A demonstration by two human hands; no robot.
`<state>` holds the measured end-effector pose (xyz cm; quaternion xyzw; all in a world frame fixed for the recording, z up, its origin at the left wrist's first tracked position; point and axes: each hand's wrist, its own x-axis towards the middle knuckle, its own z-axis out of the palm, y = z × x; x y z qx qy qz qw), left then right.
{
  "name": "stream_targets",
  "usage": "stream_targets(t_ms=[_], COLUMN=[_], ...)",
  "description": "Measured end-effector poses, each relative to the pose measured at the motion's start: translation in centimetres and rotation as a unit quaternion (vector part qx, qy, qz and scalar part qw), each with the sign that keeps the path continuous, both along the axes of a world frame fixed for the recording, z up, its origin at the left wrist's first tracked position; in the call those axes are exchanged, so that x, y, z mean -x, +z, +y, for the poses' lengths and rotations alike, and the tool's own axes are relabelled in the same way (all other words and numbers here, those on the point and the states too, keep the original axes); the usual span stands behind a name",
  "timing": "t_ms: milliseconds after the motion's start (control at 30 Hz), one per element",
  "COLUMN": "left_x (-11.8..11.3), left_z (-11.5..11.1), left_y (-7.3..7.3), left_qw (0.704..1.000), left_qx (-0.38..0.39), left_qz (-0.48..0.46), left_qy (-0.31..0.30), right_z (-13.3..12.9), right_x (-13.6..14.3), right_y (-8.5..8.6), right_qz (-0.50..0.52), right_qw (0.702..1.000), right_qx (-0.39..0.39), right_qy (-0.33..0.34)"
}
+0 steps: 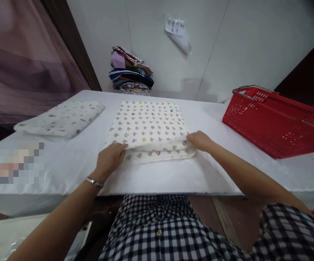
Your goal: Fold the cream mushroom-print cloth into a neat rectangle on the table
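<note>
A white cloth printed with small grey and coloured mushroom shapes lies folded in layers on the table in front of me. My left hand pinches its near left corner, fingers closed on the fabric. At the near right corner, my right hand grips the cloth's edge between thumb and fingers. Between the two hands the top layer is slightly raised, and a lower layer shows beneath it along the near side. The fingertips are partly hidden by the fabric.
Another folded printed cloth lies at the left of the white-covered table. A red plastic basket stands at the right. Behind the table is a stack of folded fabrics by the wall, where a paper note hangs.
</note>
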<state>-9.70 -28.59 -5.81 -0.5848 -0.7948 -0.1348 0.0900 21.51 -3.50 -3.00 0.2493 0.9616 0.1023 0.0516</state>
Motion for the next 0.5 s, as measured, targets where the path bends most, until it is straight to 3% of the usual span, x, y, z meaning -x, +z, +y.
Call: stream_targets(t_ms=[100,167,233,367,433,500], left_x=[0.4,0.5,0.4,-0.3,-0.5,-0.7], left_z=[1.1,1.2,0.6,-1.4,-2.0,-2.2], left_y=[2.3,2.6,1.4,-2.8,-4.2,-4.5], left_qw=[0.994,0.991,0.995,0.993,0.992,0.992], left_qx=[-0.08,-0.113,-0.094,-0.001,0.014,0.018], left_qz=[0.029,0.037,0.038,0.008,0.005,0.014], left_qy=[0.067,0.065,0.014,-0.119,-0.129,-0.121], right_z=[2.1,2.6,2.2,0.1,-0.7,-1.0], right_x=[1.1,1.0,0.2,-2.8,-4.1,-4.9], right_y=[2.6,3.0,1.8,-3.4,-5.4,-6.4], right_qz=[0.123,0.217,0.225,0.109,0.095,0.101], right_qw=[0.99,0.972,0.972,0.993,0.993,0.991], right_qx=[-0.061,-0.089,-0.066,0.043,0.064,0.074], right_qy=[-0.017,-0.021,-0.019,0.01,0.03,0.044])
